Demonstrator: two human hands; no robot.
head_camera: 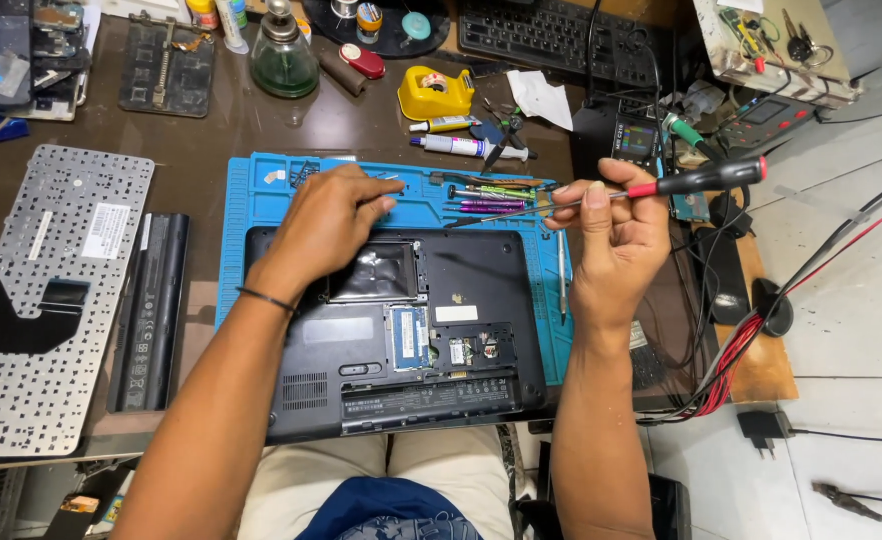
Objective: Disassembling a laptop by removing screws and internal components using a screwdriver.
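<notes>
At lower centre the upturned black laptop (391,330) lies on the blue mat (261,200) with covers already off and boards exposed, battery (151,310) and keyboard (51,300) set aside at left, while the left hand (331,225) pinches loosely above it and the right hand (611,235) grips a red-and-black screwdriver (701,180).

A dark brown wooden surface (221,130) fills most of the view under even light. To its right lies a pale tiled floor (851,330).
</notes>
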